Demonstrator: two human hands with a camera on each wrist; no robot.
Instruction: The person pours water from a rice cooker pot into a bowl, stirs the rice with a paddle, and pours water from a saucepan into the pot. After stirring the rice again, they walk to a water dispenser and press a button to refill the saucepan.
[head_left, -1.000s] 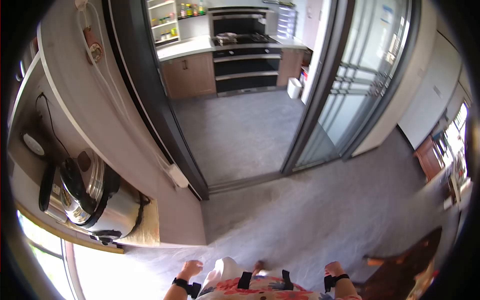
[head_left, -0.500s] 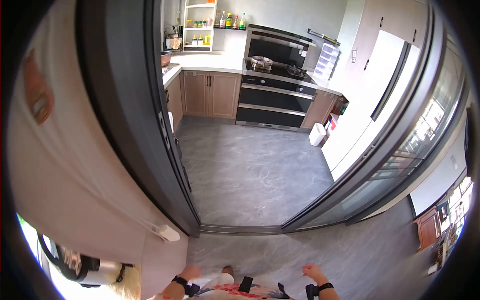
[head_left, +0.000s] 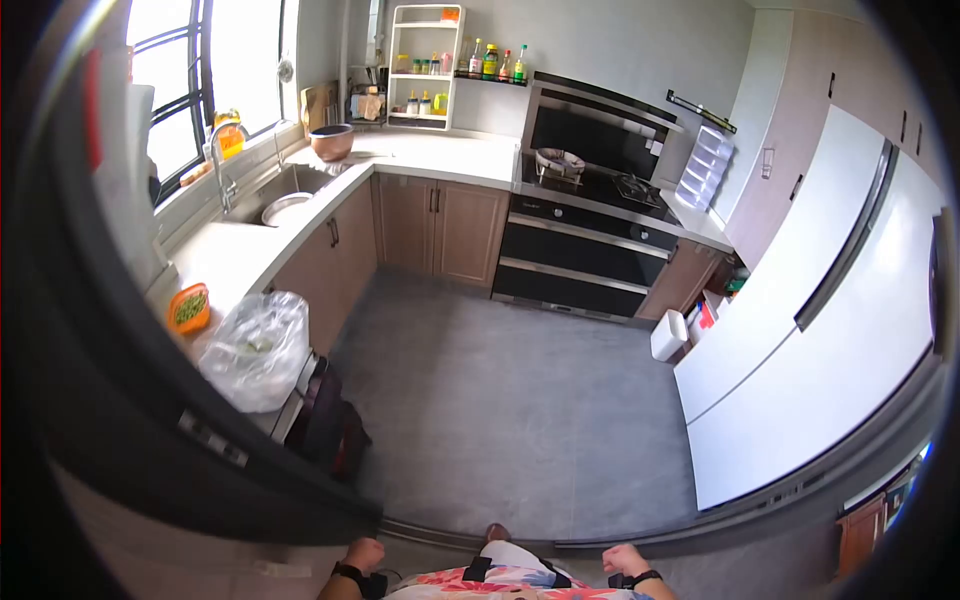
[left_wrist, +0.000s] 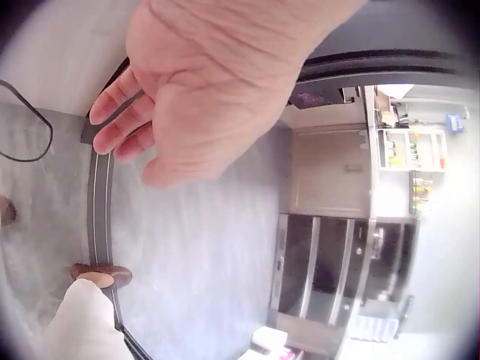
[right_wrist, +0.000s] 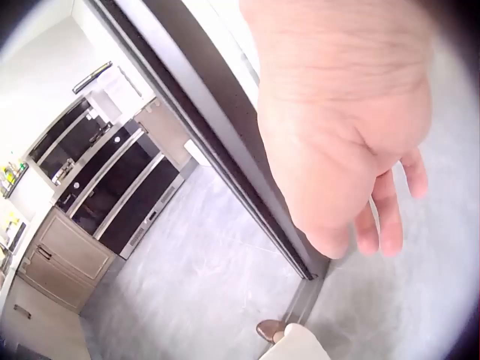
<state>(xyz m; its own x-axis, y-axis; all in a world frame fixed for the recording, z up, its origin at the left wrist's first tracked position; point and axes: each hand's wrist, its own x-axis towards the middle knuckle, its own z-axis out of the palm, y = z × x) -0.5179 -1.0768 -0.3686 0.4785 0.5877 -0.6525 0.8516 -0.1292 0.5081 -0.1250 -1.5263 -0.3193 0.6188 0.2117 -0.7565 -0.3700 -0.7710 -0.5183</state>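
Both hands hang free at the bottom of the head view, holding nothing. The left hand [head_left: 363,555] is in front of the body at the left, and in the left wrist view its palm [left_wrist: 217,82] faces the camera with fingers loosely bent. At the right is the right hand [head_left: 625,560]; the right wrist view shows its palm [right_wrist: 345,127] and relaxed fingers [right_wrist: 388,214]. A brown shoe [head_left: 497,532] stands at the doorway's floor track [head_left: 430,536], between the two hands.
The dark door frame [head_left: 250,455] is close on the left. Beyond stand a counter [head_left: 240,270] with a sink [head_left: 262,200], a plastic bag [head_left: 258,350] and an orange container [head_left: 188,308]. A stove [head_left: 590,240] is at the back, a white bin [head_left: 668,336] beside a white fridge [head_left: 790,310] at right.
The view has moved forward to the doorway and swung left, bringing the sink, window and plastic bag into sight. The cooker and shelf at the left have left the view. Both hands remain low.
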